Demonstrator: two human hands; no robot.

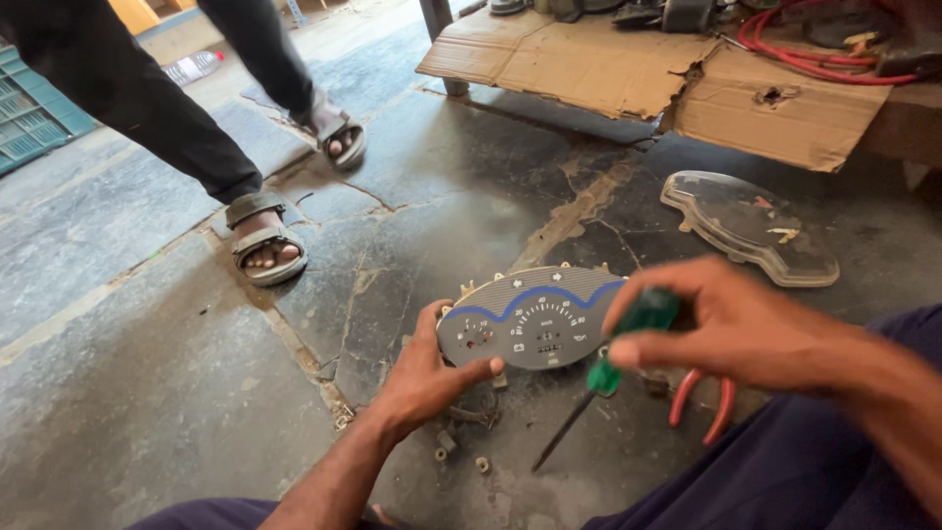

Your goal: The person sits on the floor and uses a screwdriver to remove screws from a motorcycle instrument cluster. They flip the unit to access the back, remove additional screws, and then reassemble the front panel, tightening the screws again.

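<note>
There is only one view, from a camera on the person's head. It looks steeply down and forward at the stone floor, close to the two hands. The left hand and right hand fill the lower middle. Beyond the grip, the view reaches a cardboard sheet.

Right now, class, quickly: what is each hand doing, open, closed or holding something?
Left hand: closed on the lower edge of the grey gauge cluster, holding it tilted up.
Right hand: closed on the green-handled screwdriver.
</note>
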